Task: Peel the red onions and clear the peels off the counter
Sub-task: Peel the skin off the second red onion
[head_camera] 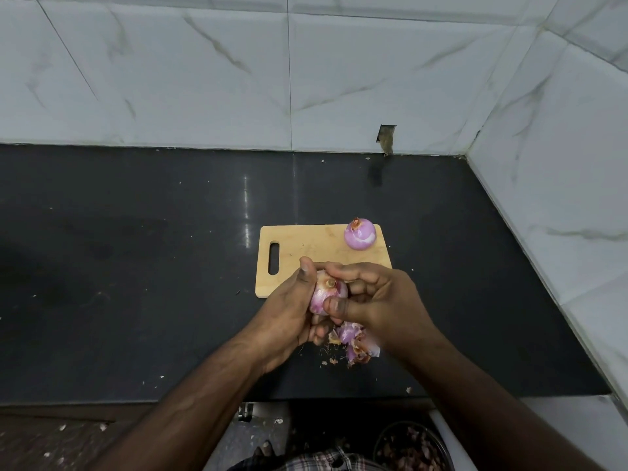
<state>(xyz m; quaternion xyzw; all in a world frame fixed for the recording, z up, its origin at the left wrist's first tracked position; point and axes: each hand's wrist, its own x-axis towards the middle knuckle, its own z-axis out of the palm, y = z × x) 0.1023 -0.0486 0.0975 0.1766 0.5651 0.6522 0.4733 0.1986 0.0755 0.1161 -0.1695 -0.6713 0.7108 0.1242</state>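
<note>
Onion skin is what my fingers are working on. My left hand [289, 311] cups a red onion [327, 294] from the left, thumb up along its top side and fingers curled underneath, so that hand is wrapped tight on it. My right hand [380, 297] comes in from the right, its thumb pressed on the lower front of the same onion and its fingers bent over the far side, gripping it too. The onion's stubby top end points up toward me, and part of its pale purple flesh shows between my hands. I hold it above the near edge of the wooden cutting board [306, 248], which lies flat on the black counter [136, 266]. A second onion [360, 233], peeled and glossy, sits on the board's far right corner, well apart from my hands. A pile of peels [355, 341] lies on the counter just below my right hand, with small scraps scattered near it. White marble tiles [204, 79] back the counter.
</note>
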